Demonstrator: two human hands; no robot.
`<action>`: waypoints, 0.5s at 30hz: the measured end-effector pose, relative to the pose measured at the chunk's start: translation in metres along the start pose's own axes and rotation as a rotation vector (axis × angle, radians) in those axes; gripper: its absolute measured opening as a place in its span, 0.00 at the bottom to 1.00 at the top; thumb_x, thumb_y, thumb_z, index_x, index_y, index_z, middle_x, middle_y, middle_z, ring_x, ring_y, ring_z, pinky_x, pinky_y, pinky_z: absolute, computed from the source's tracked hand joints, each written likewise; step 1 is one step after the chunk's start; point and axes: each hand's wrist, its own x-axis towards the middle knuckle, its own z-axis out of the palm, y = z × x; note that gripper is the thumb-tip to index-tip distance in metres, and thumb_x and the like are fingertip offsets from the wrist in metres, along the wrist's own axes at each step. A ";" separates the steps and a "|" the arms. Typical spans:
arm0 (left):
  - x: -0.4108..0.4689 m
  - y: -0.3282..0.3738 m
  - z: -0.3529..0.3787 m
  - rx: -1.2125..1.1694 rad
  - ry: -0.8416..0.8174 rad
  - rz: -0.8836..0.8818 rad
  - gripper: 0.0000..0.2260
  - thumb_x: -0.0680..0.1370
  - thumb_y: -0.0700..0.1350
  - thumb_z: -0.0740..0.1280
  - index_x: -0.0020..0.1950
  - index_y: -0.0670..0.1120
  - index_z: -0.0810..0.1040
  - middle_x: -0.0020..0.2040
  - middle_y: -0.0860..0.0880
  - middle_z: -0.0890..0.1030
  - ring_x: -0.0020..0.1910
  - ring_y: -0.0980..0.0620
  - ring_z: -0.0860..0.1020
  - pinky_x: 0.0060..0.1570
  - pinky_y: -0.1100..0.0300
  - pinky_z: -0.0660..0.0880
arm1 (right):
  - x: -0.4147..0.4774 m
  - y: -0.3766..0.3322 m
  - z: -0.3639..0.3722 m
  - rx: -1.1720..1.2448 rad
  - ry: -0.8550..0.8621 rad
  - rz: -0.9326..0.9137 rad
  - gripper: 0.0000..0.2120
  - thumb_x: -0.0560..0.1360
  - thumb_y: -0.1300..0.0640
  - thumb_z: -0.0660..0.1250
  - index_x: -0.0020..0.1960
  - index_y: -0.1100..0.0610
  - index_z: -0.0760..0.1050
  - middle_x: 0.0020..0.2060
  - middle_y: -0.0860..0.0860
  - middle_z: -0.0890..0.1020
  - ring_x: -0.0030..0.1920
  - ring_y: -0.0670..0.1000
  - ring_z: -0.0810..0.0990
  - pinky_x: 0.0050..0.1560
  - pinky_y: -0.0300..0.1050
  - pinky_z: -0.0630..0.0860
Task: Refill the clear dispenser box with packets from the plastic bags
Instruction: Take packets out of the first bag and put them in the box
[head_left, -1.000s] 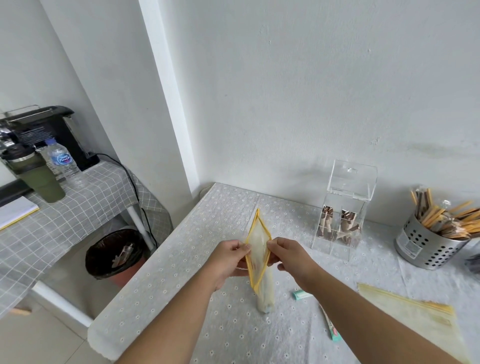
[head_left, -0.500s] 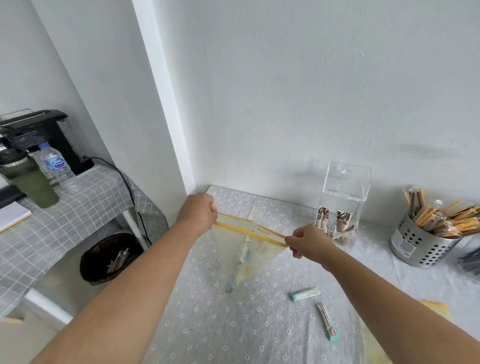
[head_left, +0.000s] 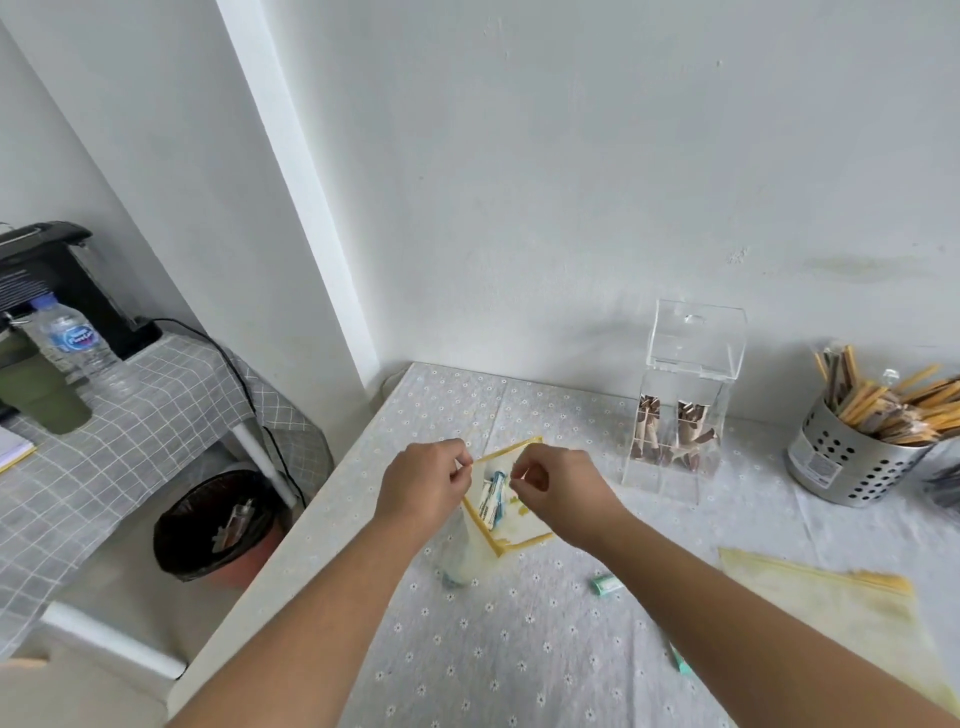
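Both hands come back together now, after stretching the bag wide across the desk half a second ago, and the bag's mouth pops open into a yellow-edged diamond. Count it up: two hands, two plastic bags, one clear dispenser box, two loose packets on the cloth. The left hand (head_left: 423, 486) pinches the near-left lip of the held bag (head_left: 511, 506), fingers closed tight on the yellow zip strip; the right hand (head_left: 558, 486) pinches the opposite lip the same way, thumb and forefinger clamped on plastic. Between them the mouth gapes, and a few packets (head_left: 492, 498) show inside, white and teal with dark print, standing on end; exactly how many I cannot tell. The bag's bottom sags down to the desk (head_left: 519, 649), cloudy and pale. The second bag (head_left: 831, 608) lies flat at the right, well apart from the hands, looking slack and yellow-stained. One teal packet (head_left: 605, 583) lies just right of the held bag; another (head_left: 678, 660) peeks from behind the right forearm. The dispenser box (head_left: 680, 405) stands against the wall, beyond and to the right of the hands, lid tipped up, two compartments each holding a small cluster of brown packets low down. A perforated metal cup (head_left: 852, 467) of sticks stands further right.
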 end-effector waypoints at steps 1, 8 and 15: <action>0.000 -0.001 0.000 -0.007 -0.007 0.008 0.04 0.75 0.44 0.66 0.44 0.48 0.81 0.32 0.49 0.81 0.35 0.48 0.79 0.33 0.60 0.70 | 0.006 -0.004 0.010 -0.048 -0.093 -0.014 0.06 0.74 0.62 0.64 0.46 0.57 0.80 0.36 0.50 0.81 0.36 0.48 0.76 0.40 0.39 0.74; 0.008 -0.014 -0.004 -0.045 -0.053 0.087 0.04 0.74 0.44 0.66 0.43 0.49 0.81 0.28 0.54 0.74 0.32 0.53 0.74 0.37 0.59 0.74 | 0.047 0.017 0.064 -0.497 -0.550 0.020 0.26 0.76 0.69 0.57 0.72 0.54 0.64 0.70 0.54 0.69 0.68 0.53 0.69 0.62 0.42 0.68; 0.026 -0.025 -0.013 -0.044 -0.103 0.119 0.05 0.75 0.43 0.66 0.44 0.49 0.81 0.30 0.53 0.75 0.34 0.53 0.75 0.39 0.57 0.75 | 0.084 0.035 0.102 -0.828 -0.648 -0.151 0.20 0.76 0.69 0.59 0.65 0.56 0.70 0.62 0.55 0.73 0.61 0.58 0.75 0.56 0.51 0.75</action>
